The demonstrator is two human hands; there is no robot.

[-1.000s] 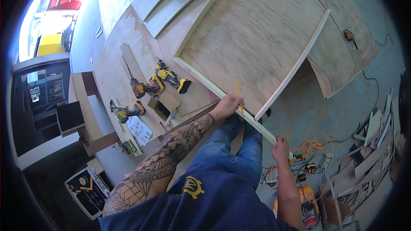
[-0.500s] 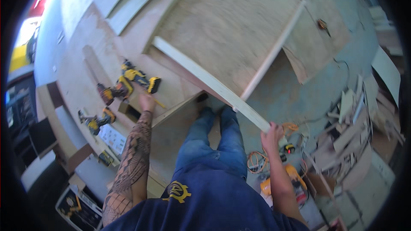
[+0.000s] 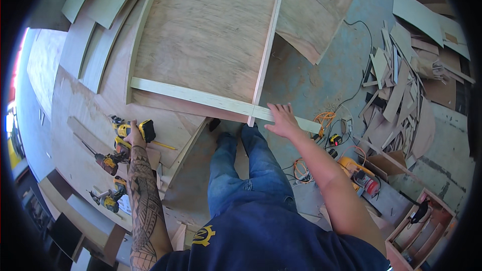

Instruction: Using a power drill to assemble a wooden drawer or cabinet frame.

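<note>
My left hand point(image 3: 134, 134) is closed round the handle of a yellow-and-black cordless drill point(image 3: 119, 127) at the left. Its battery point(image 3: 147, 131) shows beside my fingers. A second cordless drill point(image 3: 108, 162) and a third one point(image 3: 107, 201) lie just nearer. My right hand point(image 3: 283, 120) rests on a pale wooden strip point(image 3: 196, 97), fingers spread. This strip runs along the near edge of a plywood panel point(image 3: 201, 30) and sticks out past its right corner. There it crosses the wooden strip point(image 3: 268, 45) on the panel's right side. Another strip point(image 3: 139, 40) edges the left side.
A pencil point(image 3: 164, 145) lies by the drill. Offcuts point(image 3: 401, 80) are heaped at the right. Orange cord point(image 3: 325, 118), a black cable point(image 3: 369, 30) and a wooden tote point(image 3: 422, 231) are on the floor. Curved panels point(image 3: 95, 55) lie at the far left.
My left hand has taken hold of the drill. My right hand has slid from the strip's end toward the panel corner and opened. The strip now lies along the panel's edge; the view has turned.
</note>
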